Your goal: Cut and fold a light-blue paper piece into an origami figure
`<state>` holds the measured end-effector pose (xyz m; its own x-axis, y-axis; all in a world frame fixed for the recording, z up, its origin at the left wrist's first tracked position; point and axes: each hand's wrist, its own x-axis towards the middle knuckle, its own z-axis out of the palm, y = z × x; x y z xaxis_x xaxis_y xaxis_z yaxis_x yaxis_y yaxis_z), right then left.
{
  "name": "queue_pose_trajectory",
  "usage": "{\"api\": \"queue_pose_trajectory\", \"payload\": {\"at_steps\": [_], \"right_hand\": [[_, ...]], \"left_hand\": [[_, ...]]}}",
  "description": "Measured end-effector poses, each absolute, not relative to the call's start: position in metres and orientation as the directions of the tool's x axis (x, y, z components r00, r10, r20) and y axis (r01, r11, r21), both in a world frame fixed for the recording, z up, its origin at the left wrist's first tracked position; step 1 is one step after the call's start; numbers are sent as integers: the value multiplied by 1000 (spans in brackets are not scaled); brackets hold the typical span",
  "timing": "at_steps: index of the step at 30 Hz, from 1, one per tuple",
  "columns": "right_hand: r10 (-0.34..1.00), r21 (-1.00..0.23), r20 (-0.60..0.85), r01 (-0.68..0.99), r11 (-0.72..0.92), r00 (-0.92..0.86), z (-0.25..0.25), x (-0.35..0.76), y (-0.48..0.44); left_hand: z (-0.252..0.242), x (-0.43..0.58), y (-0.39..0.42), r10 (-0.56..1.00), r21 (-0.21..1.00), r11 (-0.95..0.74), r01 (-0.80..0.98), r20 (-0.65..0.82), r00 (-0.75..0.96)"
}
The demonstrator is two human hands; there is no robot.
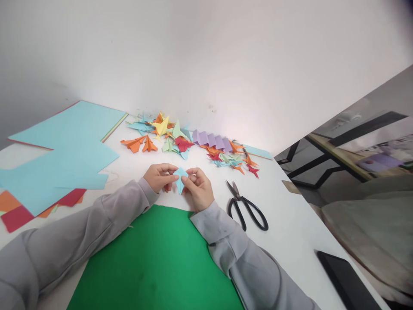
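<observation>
A small light blue folded paper [181,180], kite-shaped with a crease down its middle, is held upright between both hands above the white table. My left hand [160,177] pinches its left edge between thumb and fingers. On its right side, my right hand [198,187] grips it, the thumb lying across its front. Below the hands lies a large green sheet [155,262], partly covered by my forearms. Folded paper pieces in several colours, such as a yellow one [161,125] and an orange one [134,144], are heaped just beyond the hands.
Black-handled scissors [240,200] lie slightly open to the right of my right hand. A black phone [346,280] rests near the right table edge. Large light blue sheets [74,125] and red squares [17,217] lie on the left. A purple pleated paper [211,140] stands by the wall.
</observation>
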<state>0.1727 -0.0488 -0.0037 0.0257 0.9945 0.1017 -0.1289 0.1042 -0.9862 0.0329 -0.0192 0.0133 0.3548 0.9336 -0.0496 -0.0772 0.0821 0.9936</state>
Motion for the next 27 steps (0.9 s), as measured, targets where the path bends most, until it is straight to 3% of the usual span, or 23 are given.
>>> {"api": "queue_pose_trajectory", "payload": {"at_steps": [13, 27], "right_hand": [[997, -972, 70, -222, 71, 12, -6, 174, -47], [997, -968, 75, -240, 69, -14, -7, 174, -47]], "left_hand": [[16, 35, -21, 947, 993, 63, -100, -28, 319], [13, 34, -16, 935, 977, 171, -130, -119, 335]]}}
